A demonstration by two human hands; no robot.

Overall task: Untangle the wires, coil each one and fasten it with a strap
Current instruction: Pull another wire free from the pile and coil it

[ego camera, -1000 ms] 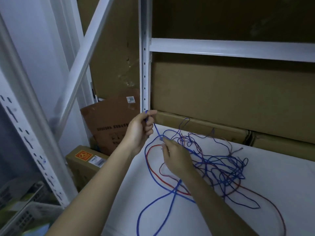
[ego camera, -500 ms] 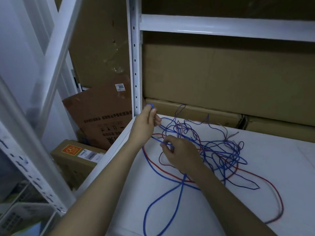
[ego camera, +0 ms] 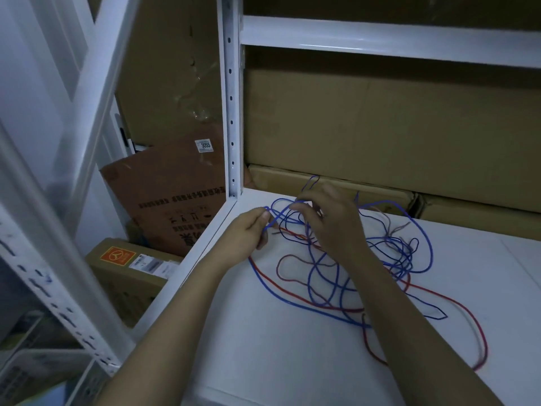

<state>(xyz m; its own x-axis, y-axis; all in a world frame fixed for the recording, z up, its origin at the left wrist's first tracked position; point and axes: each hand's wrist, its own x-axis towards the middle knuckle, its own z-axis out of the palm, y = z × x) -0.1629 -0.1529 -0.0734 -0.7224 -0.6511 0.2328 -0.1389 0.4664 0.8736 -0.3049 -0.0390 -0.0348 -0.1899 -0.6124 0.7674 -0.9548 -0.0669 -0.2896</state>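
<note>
- The fingers (ego camera: 265,215) of the left hand (ego camera: 246,235) are curled together and pinch a strand of the blue wire (ego camera: 295,300) at the tangle's 10 o'clock edge; the strand runs off toward 2 o'clock.
- The right hand (ego camera: 333,227) reaches over the heap at about 12 o'clock, with fingers bent down onto a raised blue loop. They appear to nip that loop, though the back of the hand hides the contact.
- The wires lie in one loose heap on the white shelf (ego camera: 263,361), close to its back left corner, beside the perforated upright post (ego camera: 231,112) and in front of the cardboard boxes (ego camera: 380,127).
- The red wire (ego camera: 468,315) sweeps out in a long bow toward 4 o'clock; thinner dark strands (ego camera: 292,237) thread the middle, and how many there are cannot be told.
- Judged by the way they droop and curl, the wires are light, limp and springy, with smooth insulation likely to slide through a loose pinch.
- They should bear gentle pulling, but a hard tug would probably tighten the crossings into knots.
- The best hold seems to be a free end or an outer loop, taken between thumb and forefinger and fed through the crossings bit by bit, with the other hand steadying the heap.
- No strap can be seen, and no wire is coiled yet.
</note>
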